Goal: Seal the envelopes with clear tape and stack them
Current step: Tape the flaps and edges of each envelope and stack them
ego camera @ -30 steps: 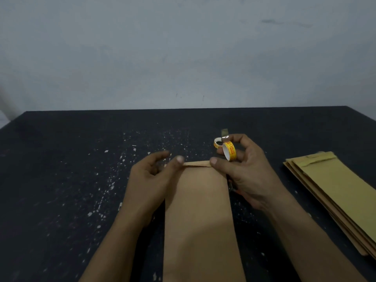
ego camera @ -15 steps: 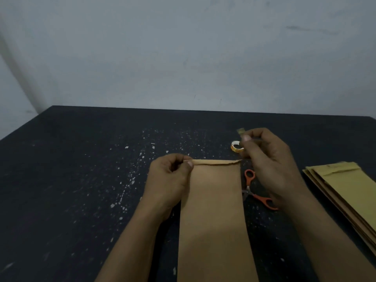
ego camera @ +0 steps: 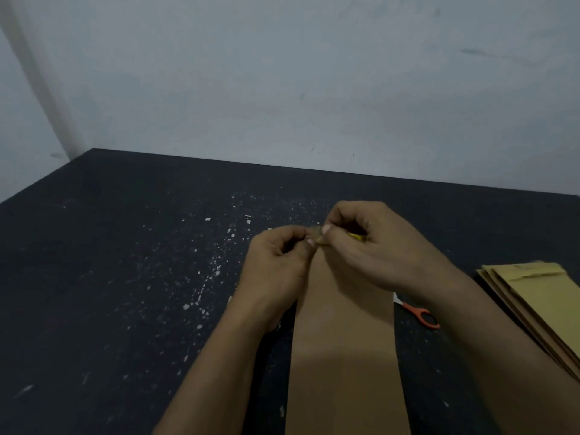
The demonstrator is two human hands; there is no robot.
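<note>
A brown envelope (ego camera: 342,340) lies lengthwise on the black table (ego camera: 125,277) in front of me. Its top edge is hidden under my hands. Above that edge my left hand (ego camera: 279,265) and my right hand (ego camera: 376,246) meet fingertip to fingertip. Between them they pinch a short piece of clear tape (ego camera: 317,235), one hand at each end. A sliver of the yellow tape roll (ego camera: 356,236) shows behind my right fingers; whether it lies on the table I cannot tell.
A stack of brown envelopes (ego camera: 539,302) lies at the right edge of the table. Orange-handled scissors (ego camera: 420,315) lie between the stack and the envelope, partly under my right wrist. White flecks dot the table's left half. A pale wall stands behind.
My right hand put the roll down and brought the tape piece left to the envelope's top. My left hand rose from the flap and took the tape's other end.
</note>
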